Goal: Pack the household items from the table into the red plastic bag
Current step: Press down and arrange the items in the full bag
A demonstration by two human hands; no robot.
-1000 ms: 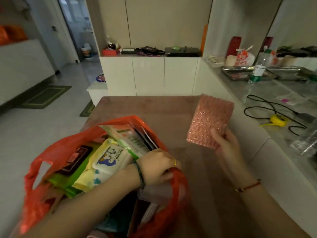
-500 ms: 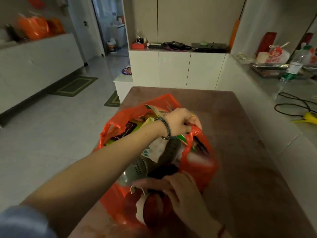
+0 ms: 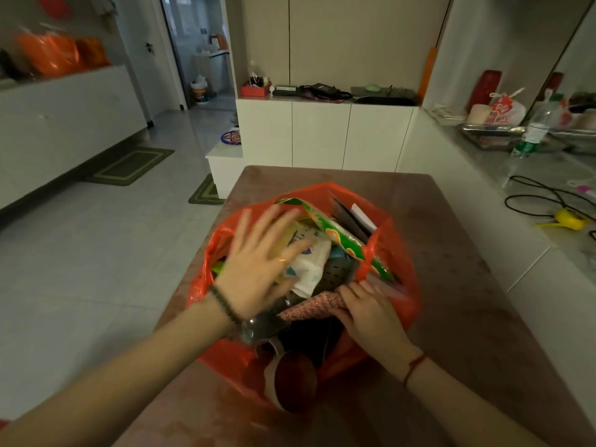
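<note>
The red plastic bag (image 3: 400,259) stands open in the middle of the brown table (image 3: 467,285), stuffed with items: a green printed pack (image 3: 338,233), a white wipes pack (image 3: 309,266), a perforated metal item (image 3: 338,272) and dark cards. My left hand (image 3: 261,266) hovers flat over the bag's left side, fingers spread, blurred. My right hand (image 3: 371,308) is at the bag's near right rim, fingers closed on a pink patterned pouch (image 3: 309,308) that lies inside the opening. A tape roll (image 3: 290,379) shows through the bag's near wall.
A grey counter (image 3: 548,227) runs along the right with a black cable (image 3: 535,201), a yellow tape measure (image 3: 567,217), a water bottle (image 3: 535,127) and a metal tray. White cabinets (image 3: 322,133) stand beyond the table. Tiled floor with green mats lies to the left.
The pink pouch went from my raised right hand down into the bag. My left hand let go of the bag's rim and now spreads open above the contents.
</note>
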